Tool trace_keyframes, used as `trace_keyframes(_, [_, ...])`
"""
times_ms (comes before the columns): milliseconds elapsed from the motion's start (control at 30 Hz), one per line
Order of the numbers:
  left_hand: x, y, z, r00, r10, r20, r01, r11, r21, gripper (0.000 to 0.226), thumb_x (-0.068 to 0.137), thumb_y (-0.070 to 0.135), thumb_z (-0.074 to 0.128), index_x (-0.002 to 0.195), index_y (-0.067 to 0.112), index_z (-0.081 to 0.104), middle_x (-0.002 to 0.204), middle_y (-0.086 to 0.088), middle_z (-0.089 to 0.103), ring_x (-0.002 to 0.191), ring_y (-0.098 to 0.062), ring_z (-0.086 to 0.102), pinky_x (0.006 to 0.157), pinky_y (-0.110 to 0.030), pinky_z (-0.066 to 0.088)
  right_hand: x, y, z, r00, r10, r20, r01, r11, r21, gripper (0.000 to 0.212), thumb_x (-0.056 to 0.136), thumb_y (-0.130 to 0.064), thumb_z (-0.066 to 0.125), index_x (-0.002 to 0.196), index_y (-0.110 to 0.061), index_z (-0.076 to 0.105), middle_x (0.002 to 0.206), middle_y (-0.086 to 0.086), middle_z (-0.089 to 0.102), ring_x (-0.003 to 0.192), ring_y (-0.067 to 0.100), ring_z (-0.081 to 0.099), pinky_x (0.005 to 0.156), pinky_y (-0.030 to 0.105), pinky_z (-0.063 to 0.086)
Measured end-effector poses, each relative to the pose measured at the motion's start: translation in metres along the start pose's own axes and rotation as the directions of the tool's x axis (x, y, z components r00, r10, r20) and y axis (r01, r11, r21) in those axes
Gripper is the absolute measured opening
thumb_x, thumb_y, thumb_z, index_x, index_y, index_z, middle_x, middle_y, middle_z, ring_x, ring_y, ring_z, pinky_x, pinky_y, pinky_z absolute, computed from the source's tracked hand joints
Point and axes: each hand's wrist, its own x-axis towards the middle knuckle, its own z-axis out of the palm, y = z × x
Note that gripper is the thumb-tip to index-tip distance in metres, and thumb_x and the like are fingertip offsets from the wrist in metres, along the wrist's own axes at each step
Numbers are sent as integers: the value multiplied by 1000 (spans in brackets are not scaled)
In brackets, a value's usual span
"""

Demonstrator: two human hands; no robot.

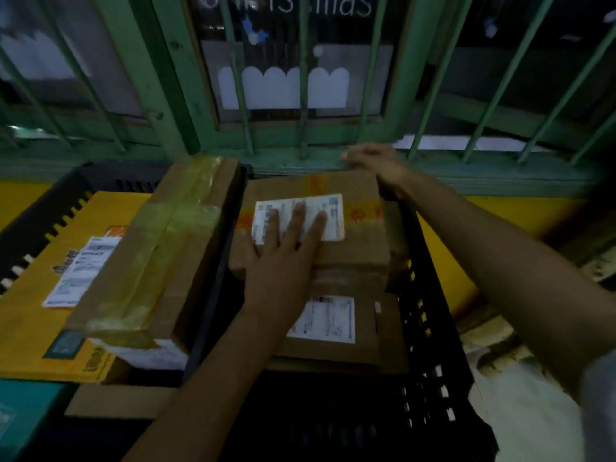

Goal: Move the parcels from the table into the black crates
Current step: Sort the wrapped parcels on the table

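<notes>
The top parcel [353, 251], a brown cardboard box, lies inside the right-hand black crate [430, 328]. It rests on a flatter lower parcel [333, 348] whose white label shows just nearer the camera. Its long axis runs left to right across the crate, and the far end sits close under the green window grille [303, 128].

Both hands are on it, so nothing separates the grip from the box. The left hand [283, 258] lies flat on top with straight, spread fingers over the shipping label [333, 215]; it presses down and holds nothing. The right hand [373, 161] is at the far right corner, and its grip seems to curl over the far edge, though blur hides the fingertips.

The box therefore lies under the left palm and towards the person from the right hand. I judge it to be nearly or fully set down, and the coming move is a release: the right hand has to clear the narrow gap between box and grille, while the left hand only has to lift.

In the left crate [66, 195], a long taped box [156, 255] lies on a yellow parcel [36, 328]. Its side comes close to the top parcel's left end. No worktop is in view.
</notes>
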Motion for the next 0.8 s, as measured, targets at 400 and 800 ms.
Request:
trace_keyframes(400, [55, -9, -21, 992, 3, 129, -11, 998, 60, 73, 100, 30, 42, 148, 40, -11, 161, 3, -10, 146, -36, -2, 112, -65, 10, -61, 6, 6, 983, 176, -48, -165, 970, 176, 26, 93, -43, 52, 91, -22, 68, 93, -1, 70, 87, 17, 65, 71, 28, 48])
trace_keyframes(800, [73, -8, 0, 983, 110, 150, -130, 983, 130, 68, 99, 41, 38, 148, 42, -8, 161, 1, -9, 147, -33, -6, 114, -63, 2, -70, 38, 29, 947, -256, -195, 162, 902, -400, 55, 97, -49, 42, 142, -17, 41, 144, 12, 46, 126, 29, 47, 100, 37, 43])
